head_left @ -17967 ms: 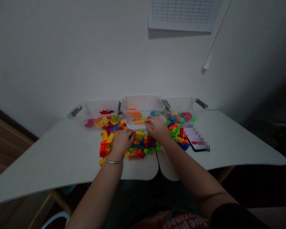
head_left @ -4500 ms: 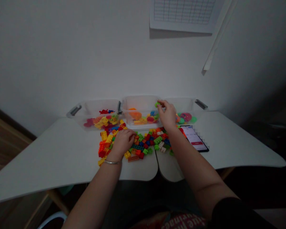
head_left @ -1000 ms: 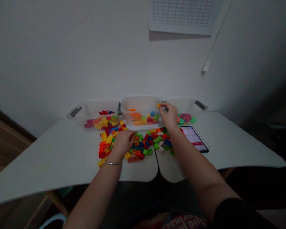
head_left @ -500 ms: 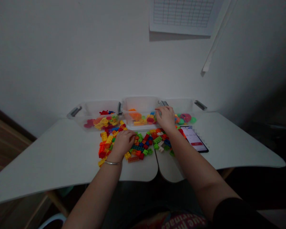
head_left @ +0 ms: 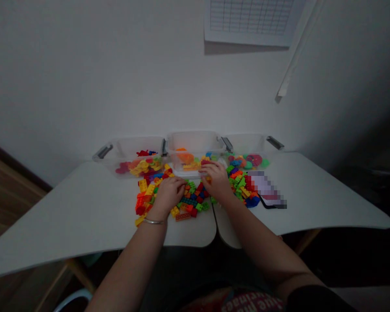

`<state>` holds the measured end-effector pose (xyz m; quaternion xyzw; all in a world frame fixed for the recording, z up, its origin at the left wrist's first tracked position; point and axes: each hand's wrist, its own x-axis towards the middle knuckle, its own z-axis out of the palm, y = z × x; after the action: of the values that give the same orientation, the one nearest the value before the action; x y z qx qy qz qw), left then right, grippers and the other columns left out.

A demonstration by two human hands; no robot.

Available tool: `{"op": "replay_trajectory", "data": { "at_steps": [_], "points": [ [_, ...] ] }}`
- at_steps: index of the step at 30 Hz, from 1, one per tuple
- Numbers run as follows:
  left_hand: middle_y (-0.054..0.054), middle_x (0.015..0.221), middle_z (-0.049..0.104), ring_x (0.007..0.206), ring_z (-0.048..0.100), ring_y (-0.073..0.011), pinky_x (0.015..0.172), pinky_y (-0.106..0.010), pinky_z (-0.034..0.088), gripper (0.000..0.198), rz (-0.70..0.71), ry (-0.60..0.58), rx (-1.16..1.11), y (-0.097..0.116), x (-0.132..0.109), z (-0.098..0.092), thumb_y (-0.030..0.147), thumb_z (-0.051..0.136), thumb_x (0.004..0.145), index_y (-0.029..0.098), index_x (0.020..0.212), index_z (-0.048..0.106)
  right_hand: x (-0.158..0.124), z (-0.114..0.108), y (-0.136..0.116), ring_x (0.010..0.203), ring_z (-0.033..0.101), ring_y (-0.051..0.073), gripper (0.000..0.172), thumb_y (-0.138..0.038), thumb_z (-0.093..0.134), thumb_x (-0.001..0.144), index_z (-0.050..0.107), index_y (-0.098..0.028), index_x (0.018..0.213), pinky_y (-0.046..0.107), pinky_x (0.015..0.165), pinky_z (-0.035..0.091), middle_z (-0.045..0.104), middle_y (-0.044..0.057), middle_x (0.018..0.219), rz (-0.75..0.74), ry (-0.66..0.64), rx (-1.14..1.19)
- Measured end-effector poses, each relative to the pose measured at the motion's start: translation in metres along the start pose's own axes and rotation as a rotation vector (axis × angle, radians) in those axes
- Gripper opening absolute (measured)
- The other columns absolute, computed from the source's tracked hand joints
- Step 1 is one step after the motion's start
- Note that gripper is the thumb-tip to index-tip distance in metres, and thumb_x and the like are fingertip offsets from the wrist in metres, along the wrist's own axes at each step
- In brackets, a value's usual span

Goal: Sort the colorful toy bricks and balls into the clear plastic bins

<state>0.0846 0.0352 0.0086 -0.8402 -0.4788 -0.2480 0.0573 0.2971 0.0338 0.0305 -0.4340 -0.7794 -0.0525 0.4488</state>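
A heap of small coloured building bricks (head_left: 191, 201) lies on the white table (head_left: 84, 208) in front of three clear plastic bins. My left hand (head_left: 168, 193) rests on the left part of the heap, fingers curled over bricks, a bangle on its wrist. Over the heap's middle, just before the middle bin (head_left: 191, 149), my right hand (head_left: 214, 178) has its fingers bent down onto the bricks. What either hand grips is hidden. More bricks (head_left: 242, 184) lie to the right.
The left bin (head_left: 130, 151) holds red, yellow and orange pieces. The right bin (head_left: 250, 145) holds round coloured pieces. A phone (head_left: 269, 193) lies right of the bricks. Two table halves meet at a gap (head_left: 213, 225). The wall stands close behind the bins.
My right hand has come back from the rim of the middle bin, down and left onto the heap. My left hand has stayed on the bricks.
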Motion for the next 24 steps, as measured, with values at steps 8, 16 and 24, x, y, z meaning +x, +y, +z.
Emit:
{"op": "replay_trajectory", "data": {
  "at_steps": [8,16,24],
  "points": [
    [-0.006,0.102,0.074,0.094,0.066,-0.0221,0.089,-0.039,0.050,0.024,-0.014,0.003,-0.002,0.000,0.000,0.001,0.022,0.051,0.088,0.019,0.099,0.072,-0.020,0.004,0.011,0.120,0.051,0.026,0.023,-0.015,0.060,0.081,0.071,-0.019,0.100,0.046,0.111,0.035,0.070,0.008,0.110,-0.003,-0.301,-0.071],
    [-0.007,0.101,0.073,0.095,0.066,-0.0222,0.090,-0.040,0.050,0.023,-0.032,0.010,-0.011,0.001,0.000,0.001,0.021,0.051,0.086,0.021,0.097,0.072,-0.024,0.012,0.015,0.129,0.044,0.028,0.031,-0.022,0.059,0.084,0.070,-0.020,0.112,0.047,0.111,0.034,0.065,0.008,0.124,0.047,-0.385,-0.072],
    [-0.007,0.103,0.073,0.094,0.066,-0.0230,0.089,-0.040,0.050,0.024,-0.036,-0.010,0.006,0.005,0.001,-0.003,0.021,0.052,0.086,0.019,0.098,0.073,-0.022,0.015,0.013,0.125,0.045,0.027,0.034,-0.021,0.056,0.085,0.068,-0.016,0.117,0.045,0.111,0.035,0.065,0.010,0.122,0.065,-0.393,-0.077]
  ]
}}
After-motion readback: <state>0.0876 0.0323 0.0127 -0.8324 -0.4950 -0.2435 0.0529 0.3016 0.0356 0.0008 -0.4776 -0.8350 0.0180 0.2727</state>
